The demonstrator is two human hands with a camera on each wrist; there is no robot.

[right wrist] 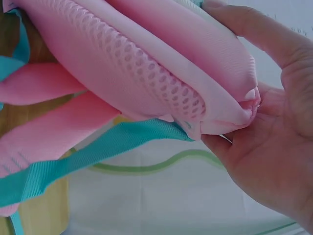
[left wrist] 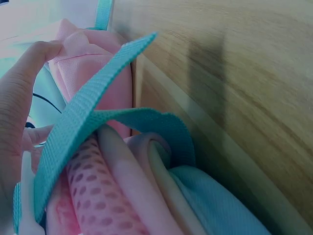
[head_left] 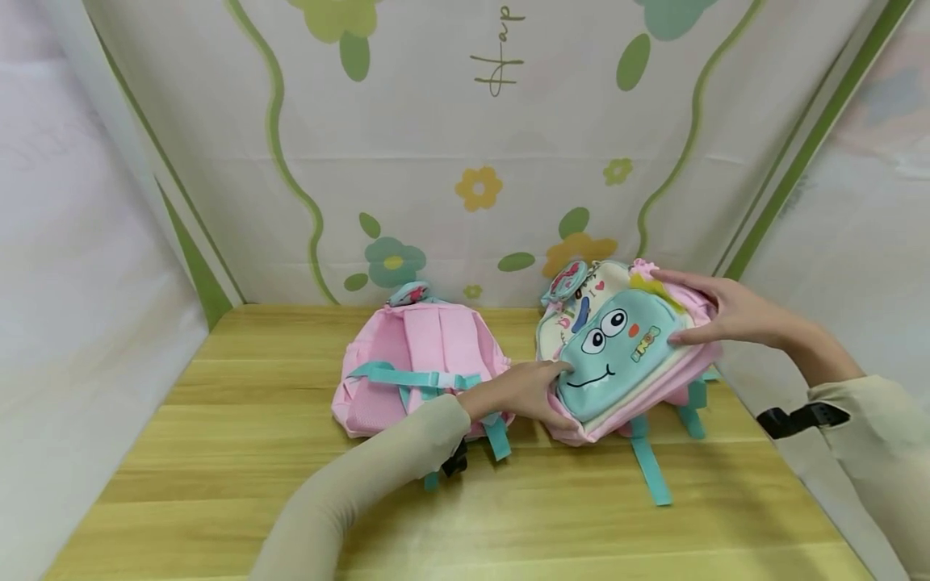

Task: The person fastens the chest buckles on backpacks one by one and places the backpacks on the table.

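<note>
A child's backpack (head_left: 617, 347), with a teal front pocket bearing a cartoon face and pink sides, is tilted at the right of the table in the head view. My left hand (head_left: 526, 393) grips its lower left corner, thumb on the front pocket. My right hand (head_left: 748, 311) holds its upper right side; some of those fingers are hidden behind the bag. The right wrist view shows the bag's pink mesh side (right wrist: 146, 66) and pink shoulder straps (right wrist: 54, 132) hanging down. A second pink backpack (head_left: 378, 343), its back panel and straps facing me, stands beside my left forearm.
Both bags are on a wooden table (head_left: 240, 452) against a white backdrop (head_left: 421, 113) printed with flowers. A loose teal strap (head_left: 651, 472) trails onto the wood below the tilted bag. In the left wrist view, the second bag's teal webbing (left wrist: 93, 112) crosses close by the hand.
</note>
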